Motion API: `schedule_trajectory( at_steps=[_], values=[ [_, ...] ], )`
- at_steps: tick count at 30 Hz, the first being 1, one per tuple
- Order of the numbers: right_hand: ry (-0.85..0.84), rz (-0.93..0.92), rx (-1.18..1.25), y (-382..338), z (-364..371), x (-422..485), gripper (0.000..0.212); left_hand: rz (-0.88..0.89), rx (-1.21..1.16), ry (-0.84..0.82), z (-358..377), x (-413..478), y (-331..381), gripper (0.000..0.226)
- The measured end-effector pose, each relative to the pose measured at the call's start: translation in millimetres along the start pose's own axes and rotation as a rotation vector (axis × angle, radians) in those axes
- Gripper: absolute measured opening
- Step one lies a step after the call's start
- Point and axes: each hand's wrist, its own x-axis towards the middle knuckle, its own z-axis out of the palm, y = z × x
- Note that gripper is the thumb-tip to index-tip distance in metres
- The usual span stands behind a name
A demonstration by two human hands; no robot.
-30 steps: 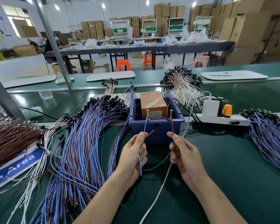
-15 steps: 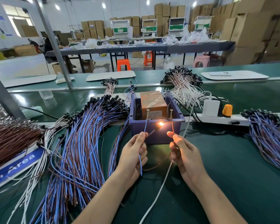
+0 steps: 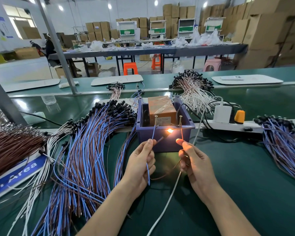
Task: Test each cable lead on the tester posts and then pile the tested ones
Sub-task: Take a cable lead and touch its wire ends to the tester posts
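In the head view, my left hand [image 3: 140, 160] pinches the lead's blue wire [image 3: 153, 133] between thumb and forefinger, its tip up at the left post [image 3: 156, 119] of the tester [image 3: 160, 143]. My right hand [image 3: 196, 160] pinches the brown wire [image 3: 181, 134] up at the right post [image 3: 180, 119]. The lead's lamp [image 3: 169, 130] glows orange between my hands, just before the tester's front wall, with piles of leads to the left [image 3: 85, 150] and far right [image 3: 284, 142].

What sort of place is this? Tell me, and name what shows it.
Most likely a factory's cable assembly and test line. Heaps of blue-and-brown cable leads lie on a long green bench, a tester box sits among them, and cardboard cartons are stacked high behind.
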Motion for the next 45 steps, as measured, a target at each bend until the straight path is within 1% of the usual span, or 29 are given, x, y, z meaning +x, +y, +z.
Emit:
schedule_trajectory(
  at_steps=[10,14,17,19,21,24,27,29,37,39,41,43,45],
  values=[
    [-0.003,0.011,-0.017,-1,-1,-1,0.020,0.005,0.006,-0.019,-1,-1,1,0.026],
    [-0.031,0.003,-0.014,1,-3,-3,0.028,0.006,0.029,-0.046,-3,0,0,0.028],
    [-0.044,0.006,-0.040,2,-4,-5,0.026,0.024,0.091,-0.093,-4,-1,-2,0.022],
    [-0.060,0.004,-0.053,3,-4,-6,0.028,0.049,0.160,-0.127,-3,-2,-3,0.020],
    [-0.074,0.002,-0.065,2,-5,-8,0.032,0.081,0.246,-0.158,-1,-5,-3,0.022],
    [-0.101,0.001,-0.072,3,-4,-9,0.030,0.140,0.387,-0.215,2,-12,-4,0.027],
    [-0.132,-0.019,-0.080,6,-1,-11,0.029,0.206,0.495,-0.273,7,-18,-5,0.019],
    [-0.142,-0.038,-0.107,6,0,-13,0.028,0.228,0.519,-0.291,9,-20,-5,0.016],
    [-0.157,-0.058,-0.155,5,1,-15,0.033,0.241,0.541,-0.287,9,-20,-6,0.016],
    [-0.148,-0.053,-0.149,4,1,-15,0.033,0.249,0.570,-0.282,8,-20,-6,0.017],
    [-0.115,-0.039,-0.105,1,-1,-15,0.027,0.231,0.596,-0.270,8,-20,-7,0.021],
    [-0.036,-0.019,0.008,-8,-6,-14,0.019,0.181,0.612,-0.242,7,-19,-7,0.026],
    [0.053,-0.017,0.151,-18,-15,-14,0.018,0.133,0.579,-0.240,7,-20,-6,0.029]
  ],
)
